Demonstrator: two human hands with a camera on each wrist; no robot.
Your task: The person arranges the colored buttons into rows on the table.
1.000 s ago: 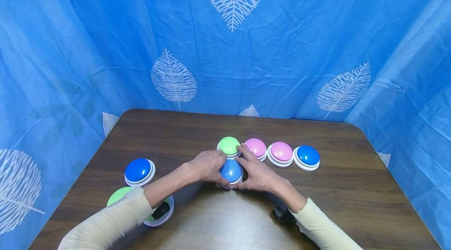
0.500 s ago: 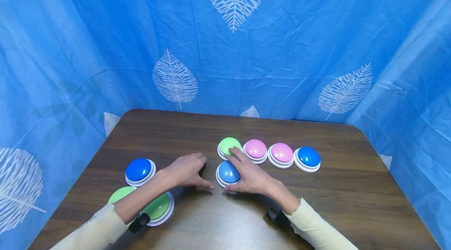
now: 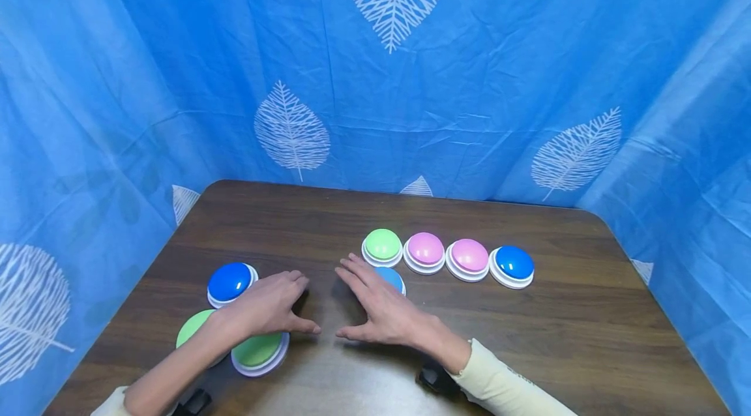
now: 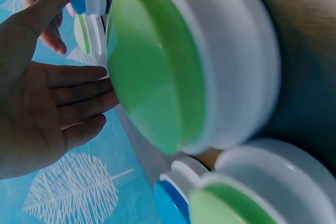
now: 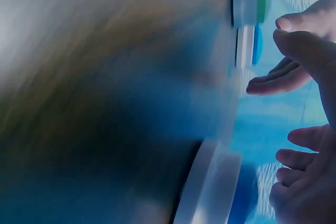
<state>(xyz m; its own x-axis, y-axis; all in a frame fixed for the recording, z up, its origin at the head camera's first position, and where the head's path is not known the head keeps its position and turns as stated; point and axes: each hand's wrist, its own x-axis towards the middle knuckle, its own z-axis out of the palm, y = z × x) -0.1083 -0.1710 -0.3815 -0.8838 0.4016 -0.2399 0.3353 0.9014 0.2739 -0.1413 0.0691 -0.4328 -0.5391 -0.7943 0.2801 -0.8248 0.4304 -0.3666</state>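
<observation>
My left hand hovers with fingers extended and thumb apart, above and just right of the left group of push buttons. Below its palm and wrist lie a green push button on a white base and a second green button, partly hidden by the forearm. In the left wrist view, the nearer green button looms large beside the fingers. My right hand is spread and holds nothing. It partly covers a blue push button at mid-table.
Behind the right hand, a row runs rightward: a green button, two pink buttons, the left one beside the other, and a blue button. Another blue button sits at left. A blue curtain hangs behind the wooden table.
Both hands have let go of the middle blue button, the left hand first. They have moved left and toward the person; the blue button stays in front of the row's green one.
</observation>
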